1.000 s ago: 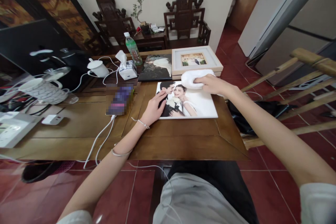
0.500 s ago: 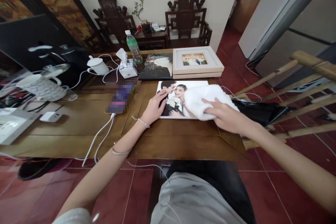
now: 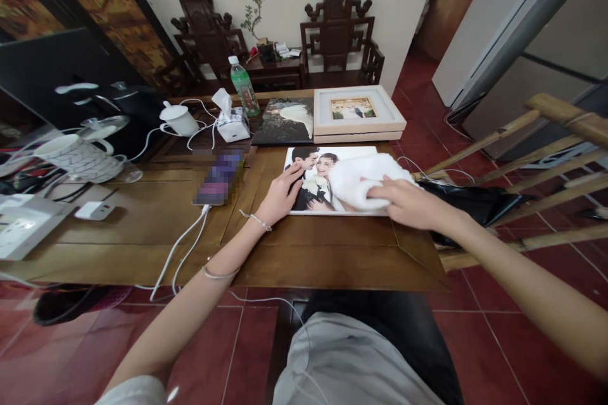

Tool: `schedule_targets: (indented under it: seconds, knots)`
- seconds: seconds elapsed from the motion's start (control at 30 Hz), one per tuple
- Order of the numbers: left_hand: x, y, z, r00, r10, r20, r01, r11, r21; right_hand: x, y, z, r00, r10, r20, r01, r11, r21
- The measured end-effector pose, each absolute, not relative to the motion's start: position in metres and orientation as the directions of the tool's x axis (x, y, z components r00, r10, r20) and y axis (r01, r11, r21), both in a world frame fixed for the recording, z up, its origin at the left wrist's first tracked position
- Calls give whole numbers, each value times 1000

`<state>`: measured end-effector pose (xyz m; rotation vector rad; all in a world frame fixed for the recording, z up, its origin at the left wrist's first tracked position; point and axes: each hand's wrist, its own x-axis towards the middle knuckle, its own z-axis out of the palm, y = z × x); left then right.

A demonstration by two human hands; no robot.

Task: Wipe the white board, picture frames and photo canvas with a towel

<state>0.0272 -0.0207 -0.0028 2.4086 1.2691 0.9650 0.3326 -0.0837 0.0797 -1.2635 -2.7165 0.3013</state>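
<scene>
A photo panel [image 3: 311,193] showing a couple lies flat on the wooden table [image 3: 323,259] in front of me. Fingers stretched out, my left hand [image 3: 281,191] rests on the panel's left edge. A fluffy white cloth [image 3: 365,177] covers the right part of the panel, and my right hand [image 3: 406,202] grips its near right side. Part of the right hand's fingers is hidden in the cloth. Beyond the panel are a dark photo panel [image 3: 280,121] and a light framed picture [image 3: 358,115] in a thick wooden frame.
To the left are a phone [image 3: 218,178] on a white cable, a tissue box [image 3: 232,124], a green-labelled bottle [image 3: 244,85], a lidded white cup [image 3: 179,119], a patterned mug [image 3: 76,158] and a power strip [image 3: 28,224]. A bamboo chair [image 3: 565,139] stands at the right.
My right hand has shifted slightly with the cloth, which is now bunched lower and a little further left over the panel. The left hand stays in place.
</scene>
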Motion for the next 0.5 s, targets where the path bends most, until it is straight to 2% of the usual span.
schedule_targets:
  seconds: [0.23,0.5]
  knots:
    - [26,-21,-2,406,808,428,625,-587,514,347,-2,85,-637,765,94,728,637,-253]
    - [26,-22,-1,403,812,422,621,-581,525,346,22,81,-572,814,99,771,574,-276]
